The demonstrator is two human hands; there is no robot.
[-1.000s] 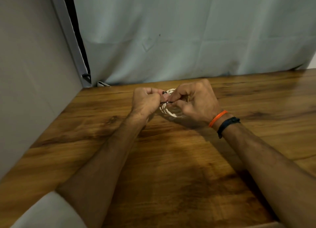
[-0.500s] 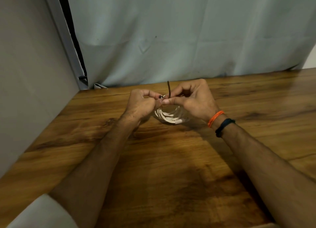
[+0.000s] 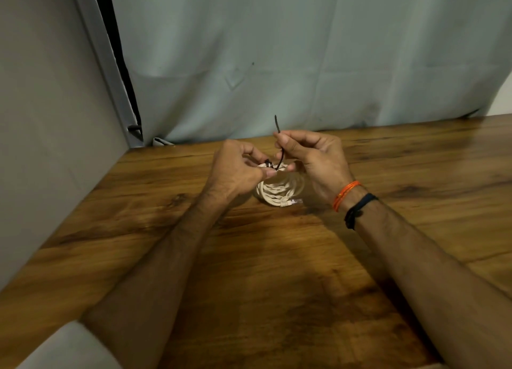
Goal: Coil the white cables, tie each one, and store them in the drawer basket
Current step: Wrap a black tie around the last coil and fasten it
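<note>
A coiled white cable (image 3: 278,190) with a clear plug at its near end hangs between my hands, just above the wooden table (image 3: 249,258). A thin black tie (image 3: 278,136) loops round the top of the coil. My left hand (image 3: 238,172) pinches the coil and the tie's head at the loop. My right hand (image 3: 310,158) pinches the tie's tail, which sticks up past its fingers. No drawer basket is in view.
A grey curtain (image 3: 304,64) hangs along the table's far edge. A grey wall panel (image 3: 41,119) borders the table on the left. Orange and black bands circle my right wrist (image 3: 352,199).
My right hand has pulled the black tie's tail upward, so more of it stands above the fingers. The coil has come further into sight below my hands.
</note>
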